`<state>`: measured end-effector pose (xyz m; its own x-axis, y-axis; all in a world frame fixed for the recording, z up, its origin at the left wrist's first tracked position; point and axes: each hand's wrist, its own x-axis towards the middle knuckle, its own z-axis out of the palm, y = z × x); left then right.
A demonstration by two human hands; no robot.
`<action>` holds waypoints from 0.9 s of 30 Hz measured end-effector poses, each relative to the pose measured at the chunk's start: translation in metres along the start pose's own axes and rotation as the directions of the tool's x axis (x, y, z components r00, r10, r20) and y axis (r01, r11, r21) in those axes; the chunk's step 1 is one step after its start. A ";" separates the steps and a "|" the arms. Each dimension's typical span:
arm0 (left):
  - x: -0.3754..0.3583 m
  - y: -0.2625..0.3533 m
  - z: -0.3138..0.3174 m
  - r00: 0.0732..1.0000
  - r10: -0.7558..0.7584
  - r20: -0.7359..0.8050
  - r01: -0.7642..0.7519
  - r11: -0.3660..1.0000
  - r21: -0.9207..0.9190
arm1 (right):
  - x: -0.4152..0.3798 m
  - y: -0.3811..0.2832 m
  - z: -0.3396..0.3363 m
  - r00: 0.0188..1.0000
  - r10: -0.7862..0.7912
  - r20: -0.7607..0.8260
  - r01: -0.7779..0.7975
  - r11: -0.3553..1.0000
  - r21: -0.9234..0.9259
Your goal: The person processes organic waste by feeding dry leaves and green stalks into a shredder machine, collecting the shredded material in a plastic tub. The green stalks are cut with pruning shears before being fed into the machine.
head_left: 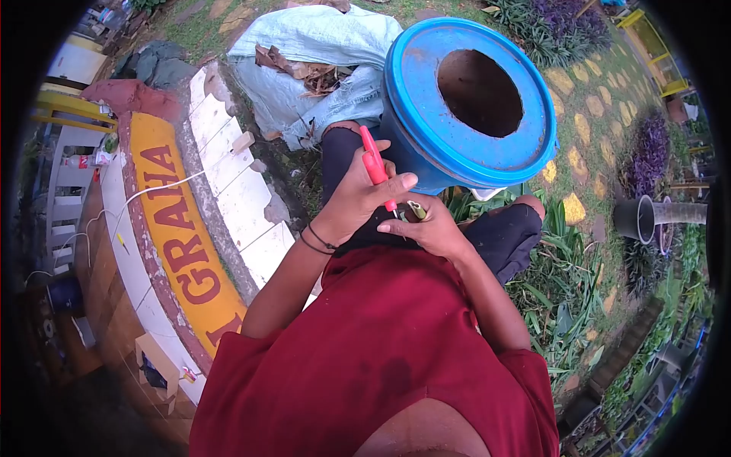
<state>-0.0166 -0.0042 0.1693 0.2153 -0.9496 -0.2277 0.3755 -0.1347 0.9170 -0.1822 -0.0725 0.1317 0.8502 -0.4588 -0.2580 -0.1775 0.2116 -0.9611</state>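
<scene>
Dark red cloth, the shirt (343, 327), is filling the nearest part of the view. Beyond it, the left hand (356, 190) is gripping a red tool (374, 164), whose narrow tip is pointing down between the hands. The right hand (435, 228) is pinching a short green stalk (416, 211) between thumb and fingers. Tip and stalk are sitting close; whether they are touching, I cannot tell. The step in hand looks to be working the stalk with the tool; the next move seems to be calling for a firm pinch and a right thumb well clear of the tip. Just past the hands a blue bucket (407, 154) is standing, a large hole showing inside its lid's (417, 85) rim. By the bucket's left edge a pale sack (320, 42) is slumping, dry leaves (308, 75) lying on it.
</scene>
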 end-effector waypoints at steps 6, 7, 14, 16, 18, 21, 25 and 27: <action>0.009 0.007 -0.018 0.999 -0.012 -0.050 0.006 0.994 -0.113 | -0.011 -0.006 -0.016 0.989 0.059 -0.138 -0.068 0.996 -0.057; 0.007 0.008 -0.024 0.998 -0.023 -0.056 0.013 0.983 -0.181 | -0.014 -0.006 -0.017 0.983 0.105 -0.153 -0.112 0.993 -0.039; -0.004 0.003 -0.056 1.000 -0.018 0.008 0.019 0.972 -0.235 | -0.043 -0.028 -0.026 0.936 -0.062 -0.345 0.188 0.920 0.344; -0.005 0.005 -0.052 1.000 -0.026 0.008 0.027 0.975 -0.219 | -0.048 -0.042 -0.026 0.925 0.000 -0.381 0.175 0.888 0.425; -0.005 0.003 -0.049 0.999 -0.029 0.020 0.033 0.977 -0.213 | -0.055 -0.054 -0.027 0.928 -0.021 -0.372 0.191 0.884 0.427; -0.005 0.000 -0.045 0.999 -0.034 0.018 0.037 0.980 -0.193 | -0.058 -0.065 -0.027 0.930 -0.024 -0.368 0.194 0.879 0.435; -0.006 -0.004 -0.039 0.998 -0.056 0.018 0.058 0.983 -0.172 | -0.057 -0.065 -0.031 0.914 -0.032 -0.405 0.218 0.880 0.422; -0.009 -0.004 -0.036 0.998 -0.060 0.028 0.064 0.984 -0.169 | -0.057 -0.056 -0.034 0.888 -0.067 -0.455 0.264 0.884 0.386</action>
<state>0.0126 0.0151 0.1554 0.1674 -0.9473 -0.2730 0.5351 -0.1453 0.8322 -0.2377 -0.0875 0.1965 0.5409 -0.8145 -0.2098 0.2593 0.3988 -0.8796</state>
